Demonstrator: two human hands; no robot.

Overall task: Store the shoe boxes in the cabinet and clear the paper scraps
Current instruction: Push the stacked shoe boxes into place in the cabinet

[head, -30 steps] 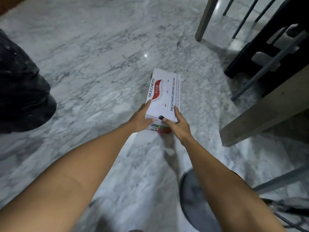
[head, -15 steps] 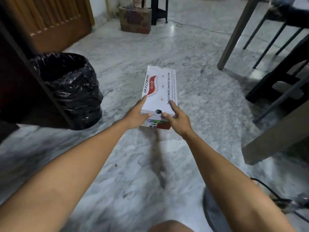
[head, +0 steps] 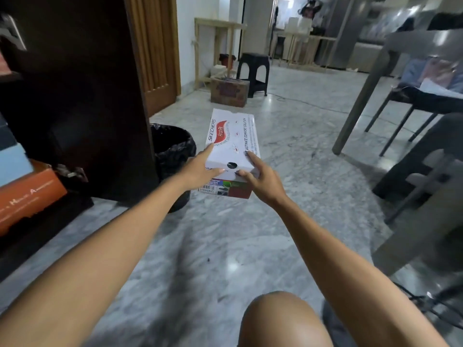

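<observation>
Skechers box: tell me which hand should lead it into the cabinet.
Probably the left. The left hand grips the Skechers box on the side facing the dark cabinet, where an orange box already lies. The right hand holds the far side.

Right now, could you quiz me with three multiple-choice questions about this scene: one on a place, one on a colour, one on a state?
1. Where is the bin?
A. beside the dark cabinet
B. under the table
C. on the stool

2. What colour is the shoe box lid?
A. blue
B. white
C. black

3. How is the box held?
A. by the left hand and the right hand
B. by one hand
C. lying unheld

Answers: 1 A, the bin stands at the cabinet's side; 2 B, white with red logo; 3 A, fingers grip both near corners.
</observation>
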